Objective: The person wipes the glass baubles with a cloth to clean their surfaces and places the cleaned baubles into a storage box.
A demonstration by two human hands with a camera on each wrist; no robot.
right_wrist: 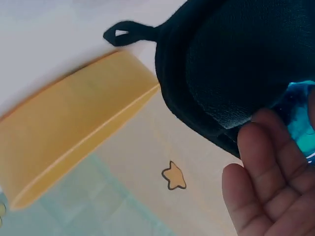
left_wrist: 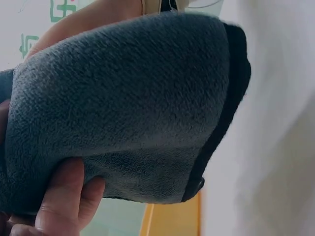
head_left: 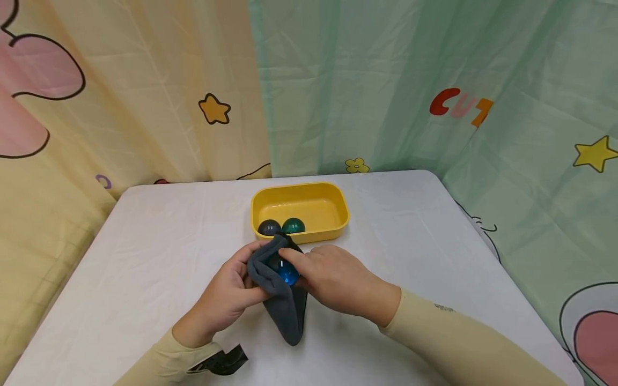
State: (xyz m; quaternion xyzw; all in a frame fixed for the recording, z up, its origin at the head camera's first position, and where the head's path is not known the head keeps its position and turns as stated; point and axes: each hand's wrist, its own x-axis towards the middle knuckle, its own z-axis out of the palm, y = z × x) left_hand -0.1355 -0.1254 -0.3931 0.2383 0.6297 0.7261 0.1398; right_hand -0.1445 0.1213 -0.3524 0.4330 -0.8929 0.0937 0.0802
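Note:
A dark grey fleecy cloth (head_left: 285,313) with black edging hangs between the two hands, its lower corner pointing down. My left hand (head_left: 223,295) grips the cloth's left side; in the left wrist view its fingers (left_wrist: 63,201) curl against the fabric. The right hand (head_left: 338,276) holds a clear blue ball (head_left: 288,272) between thumb and fingers, against the cloth's inner fold. In the right wrist view the blue ball (right_wrist: 301,118) shows partly behind the fingers, and a small loop (right_wrist: 129,33) sticks out from the cloth's edge.
Just beyond the hands stands a yellow tray (head_left: 333,231) on the white table (head_left: 159,257). Inside it, at the near left, lie a dark ball (head_left: 269,227) and a green ball (head_left: 293,225). Patterned curtains (head_left: 338,80) enclose the table behind and at the sides.

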